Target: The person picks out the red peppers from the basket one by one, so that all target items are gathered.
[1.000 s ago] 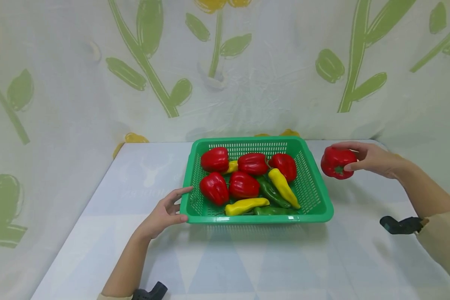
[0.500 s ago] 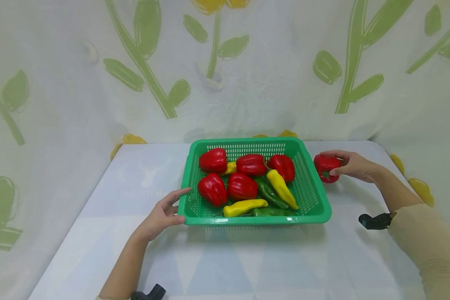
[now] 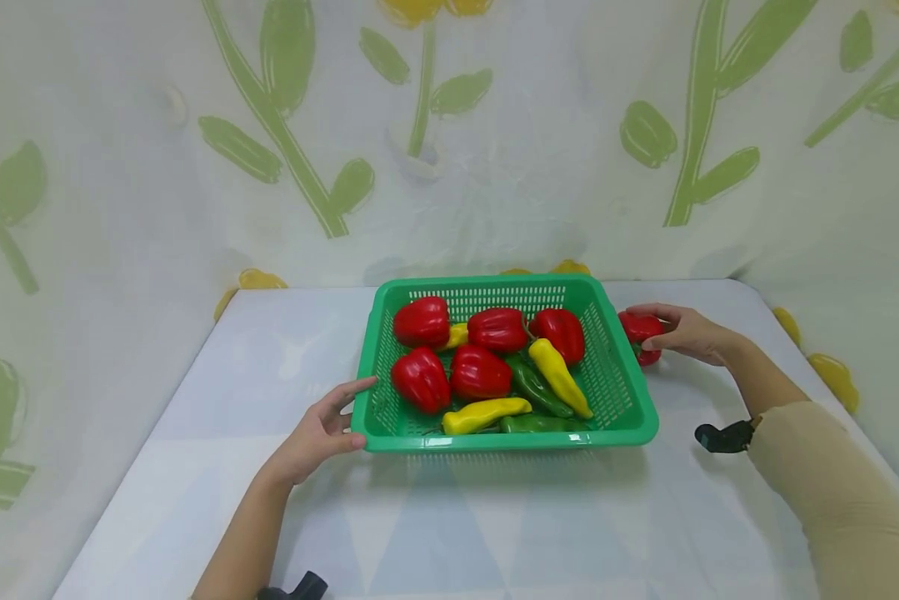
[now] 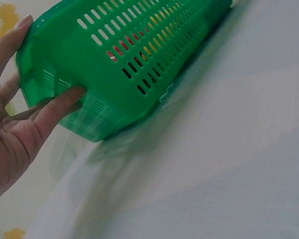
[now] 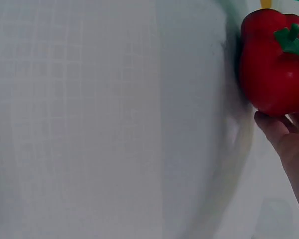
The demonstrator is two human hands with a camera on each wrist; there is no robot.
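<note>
A green plastic basket (image 3: pixel 509 441) with slotted walls holds several red bell peppers (image 3: pixel 481 372), yellow peppers (image 3: pixel 486 415) and green peppers (image 3: pixel 536 387). My left hand (image 3: pixel 316 436) grips the basket's left side near the front corner; in the left wrist view the thumb lies on the green wall (image 4: pixel 84 55) and a finger reaches the rim. Just outside the right wall, my right hand (image 3: pixel 687 333) holds a red bell pepper (image 3: pixel 636 327) between fingers and thumb. In the right wrist view its green stem end (image 5: pixel 290 40) shows, and part of the pepper is cut off by the frame.
The basket stands toward the back of a white table (image 3: pixel 449 525) with pale blue triangles. Behind and beside the table hangs a white curtain (image 3: pixel 524 167) printed with green stems and yellow flowers. Each wrist carries a black camera mount (image 3: pixel 722 436).
My right hand has moved left and slightly down with the red bell pepper, which is now beside the basket's right wall. The left hand has kept its place on the basket.
</note>
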